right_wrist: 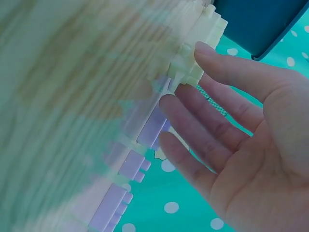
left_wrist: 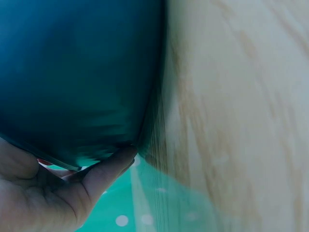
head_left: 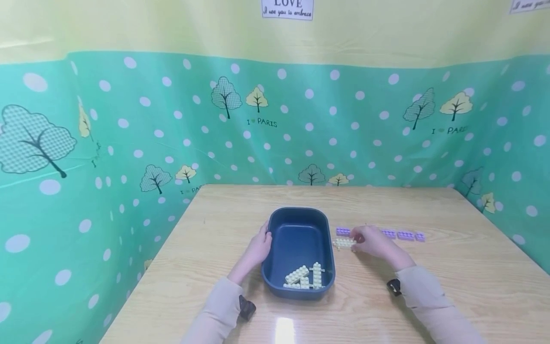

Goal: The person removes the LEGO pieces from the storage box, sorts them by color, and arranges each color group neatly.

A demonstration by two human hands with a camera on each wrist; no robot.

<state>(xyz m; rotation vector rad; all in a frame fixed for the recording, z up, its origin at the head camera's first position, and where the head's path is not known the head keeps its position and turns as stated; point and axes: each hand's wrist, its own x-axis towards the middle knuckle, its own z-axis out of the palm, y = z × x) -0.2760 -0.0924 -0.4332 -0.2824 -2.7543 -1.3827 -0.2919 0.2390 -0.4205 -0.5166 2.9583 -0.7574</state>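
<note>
A dark blue tub [head_left: 296, 241] stands upright, pale bricks [head_left: 298, 274] in its near end. Another pale brick [head_left: 344, 242] is just beside it.

Curtained-off tabletop nook, seemingly indoors; wider room type can't be told. Patterned cloth [head_left: 292, 157] hangs at back and both sides: pale-yellow band [head_left: 172, 28] across top of frame, dotted green with printed trees [head_left: 226, 95] below. Wood-grain table [head_left: 172, 296], lower half; glare [head_left: 285, 330] bottom centre.

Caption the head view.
Left hand holds navy bin with cream building bricks; right hand touches another cream brick near purple bricks.
</note>
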